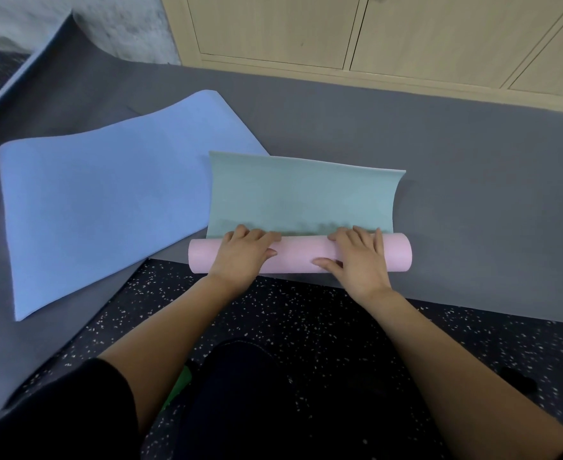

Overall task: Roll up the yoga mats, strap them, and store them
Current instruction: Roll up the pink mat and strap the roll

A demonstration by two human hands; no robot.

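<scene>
Far left: a dark grey mat (57,68) lies flat with its far end curled up against the wall, not rolled yet. Next, the blue mat (107,200) is spread flat and skewed, its right edge tucked under the mat being worked. It's untouched and probably waiting its turn.

Centre: the left hand (243,257) sits on the left part of the pink roll (298,257). Its fingers curl over the top toward the far side and the thumb lies along the near face. That's a grip on the roll, likely to keep the wrap tight and push it forward. The roll is the pink underside of a two-sided mat, and it lies crosswise right in front of the person, at the near edge of the big grey floor mat (472,167). The teal flap (301,194) is the unrolled part, stretching away from the hands, with its far right corner lifting a little. Not much of it is left, so my read is that rolling is nearly done, with strapping and storing not started.

The right hand (359,260) holds the right part of the roll the same way, fingers bent over the top and thumb pointing inward. The hands are spaced apart, presumably so both ends roll evenly and the roll doesn't cone.

I see no strap. A green thing (177,386) by the knee could be one, but I can't tell. Wooden cabinets (406,34) stand behind, a possible storage spot.
</scene>
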